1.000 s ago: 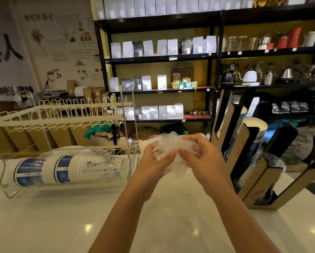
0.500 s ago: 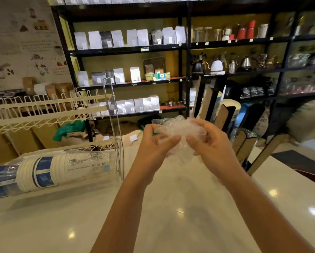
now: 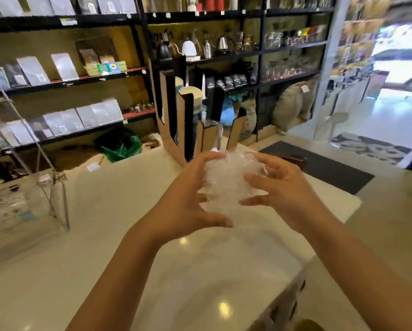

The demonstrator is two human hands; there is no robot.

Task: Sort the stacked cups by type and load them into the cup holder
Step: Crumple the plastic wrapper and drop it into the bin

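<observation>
Both hands cup a crumpled clear plastic wrap above the white bench, just in front of the cup holder. Left hand and right hand have fingers spread, curled round it. Bench right edge sits close; open room lies left. View has swung right since earlier; the wire rack is now far left.

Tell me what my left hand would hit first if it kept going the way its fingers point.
The crumpled clear plastic: your left hand already cups it, fingers pointing right toward your right hand, just beyond.
</observation>
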